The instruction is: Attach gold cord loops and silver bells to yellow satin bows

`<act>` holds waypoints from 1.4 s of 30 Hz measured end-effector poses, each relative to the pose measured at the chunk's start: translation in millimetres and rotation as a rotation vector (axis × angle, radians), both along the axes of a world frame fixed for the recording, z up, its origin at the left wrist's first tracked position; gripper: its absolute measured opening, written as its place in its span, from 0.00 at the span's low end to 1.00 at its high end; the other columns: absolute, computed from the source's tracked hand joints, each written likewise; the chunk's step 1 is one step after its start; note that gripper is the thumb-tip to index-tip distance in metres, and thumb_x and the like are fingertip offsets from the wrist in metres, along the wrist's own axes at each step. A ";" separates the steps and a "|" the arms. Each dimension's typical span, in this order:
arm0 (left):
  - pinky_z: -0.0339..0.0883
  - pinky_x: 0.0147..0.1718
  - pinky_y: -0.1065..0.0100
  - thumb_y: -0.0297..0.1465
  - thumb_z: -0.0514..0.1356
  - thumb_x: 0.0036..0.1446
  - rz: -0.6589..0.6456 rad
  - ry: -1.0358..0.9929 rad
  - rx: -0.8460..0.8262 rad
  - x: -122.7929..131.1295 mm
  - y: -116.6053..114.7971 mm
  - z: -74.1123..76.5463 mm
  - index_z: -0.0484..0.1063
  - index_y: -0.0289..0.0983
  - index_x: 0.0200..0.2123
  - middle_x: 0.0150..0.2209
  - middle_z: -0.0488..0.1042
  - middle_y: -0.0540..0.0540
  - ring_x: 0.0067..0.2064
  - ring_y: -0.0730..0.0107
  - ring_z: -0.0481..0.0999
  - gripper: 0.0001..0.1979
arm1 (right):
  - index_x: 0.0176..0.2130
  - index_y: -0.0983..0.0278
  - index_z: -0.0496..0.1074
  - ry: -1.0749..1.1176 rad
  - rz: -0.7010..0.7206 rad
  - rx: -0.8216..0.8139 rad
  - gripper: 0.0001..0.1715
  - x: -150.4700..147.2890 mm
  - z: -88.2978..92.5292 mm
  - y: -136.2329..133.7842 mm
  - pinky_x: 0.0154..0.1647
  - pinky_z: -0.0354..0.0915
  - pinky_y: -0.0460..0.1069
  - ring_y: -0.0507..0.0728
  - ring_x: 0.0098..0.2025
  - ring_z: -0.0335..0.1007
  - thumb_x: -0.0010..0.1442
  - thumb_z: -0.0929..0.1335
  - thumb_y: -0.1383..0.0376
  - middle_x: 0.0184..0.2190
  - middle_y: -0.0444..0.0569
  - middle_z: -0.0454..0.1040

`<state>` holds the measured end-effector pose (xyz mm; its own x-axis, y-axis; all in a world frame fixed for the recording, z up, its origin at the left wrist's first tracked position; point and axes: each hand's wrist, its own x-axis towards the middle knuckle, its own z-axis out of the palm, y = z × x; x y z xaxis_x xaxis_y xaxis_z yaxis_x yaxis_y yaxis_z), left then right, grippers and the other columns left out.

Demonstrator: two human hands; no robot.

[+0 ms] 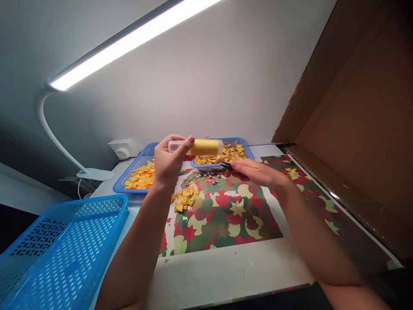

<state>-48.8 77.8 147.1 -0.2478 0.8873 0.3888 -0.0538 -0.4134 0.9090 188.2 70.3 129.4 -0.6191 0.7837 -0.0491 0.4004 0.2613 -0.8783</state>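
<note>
My left hand (172,159) grips a spool of yellow thread (206,147), held sideways above the table with its clear plastic core end toward the left. Just right of and below the spool, my right hand (253,170) is closed around a slim black pointed tool (226,165); its exact kind is hard to make out. Below the hands lie small silver bells (210,175) with thin gold wire ties. A small group of yellow ribbon bows (185,198) rests on the patterned paper (226,232), close to my left forearm.
A blue basket (121,186) of yellow bows stands behind my left hand; another blue basket (248,154) holds bows with gold ties. An empty-looking blue basket (119,224) sits front left. A white lamp (95,174) stands left, a cardboard box (355,107) right.
</note>
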 end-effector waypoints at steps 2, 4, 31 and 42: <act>0.73 0.21 0.75 0.42 0.73 0.37 -0.019 0.004 0.005 0.6 -0.5 0.0 0.72 0.35 0.25 0.23 0.71 0.51 0.25 0.75 0.73 0.19 | 0.35 0.64 0.70 0.027 -0.007 0.083 0.25 -1.7 2.3 -1.6 0.30 0.55 0.48 0.52 0.30 0.55 0.67 0.57 0.49 0.28 0.45 0.61; 0.74 0.22 0.75 0.41 0.74 0.37 -0.040 0.013 0.013 1.1 -1.2 0.2 0.73 0.35 0.27 0.24 0.72 0.51 0.26 0.74 0.74 0.19 | 0.35 0.64 0.70 0.038 -0.028 0.175 0.23 -2.8 3.8 -2.0 0.32 0.56 0.48 0.53 0.32 0.59 0.66 0.59 0.50 0.31 0.47 0.65; 0.78 0.38 0.70 0.27 0.75 0.36 -0.238 0.156 0.239 1.7 -1.3 -5.0 0.73 0.40 0.38 0.41 0.79 0.47 0.40 0.69 0.79 0.24 | 0.37 0.66 0.74 -0.016 -0.211 0.356 0.19 -3.8 8.1 -4.0 0.33 0.58 0.48 0.55 0.34 0.64 0.64 0.62 0.55 0.34 0.50 0.72; 0.77 0.44 0.63 0.30 0.74 0.38 -0.216 0.207 0.203 4.0 -7.2 -2.2 0.73 0.41 0.39 0.43 0.78 0.46 0.44 0.63 0.79 0.22 | 0.34 0.66 0.72 -0.031 -0.247 0.368 0.20 -0.4 8.5 -2.2 0.29 0.54 0.48 0.53 0.30 0.59 0.63 0.62 0.53 0.30 0.47 0.68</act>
<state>-44.8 70.7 144.9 0.0399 0.8103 0.5846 0.0172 -0.5856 0.8104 187.8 68.1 137.9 -0.4139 0.8768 0.2449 0.5150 0.4474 -0.7312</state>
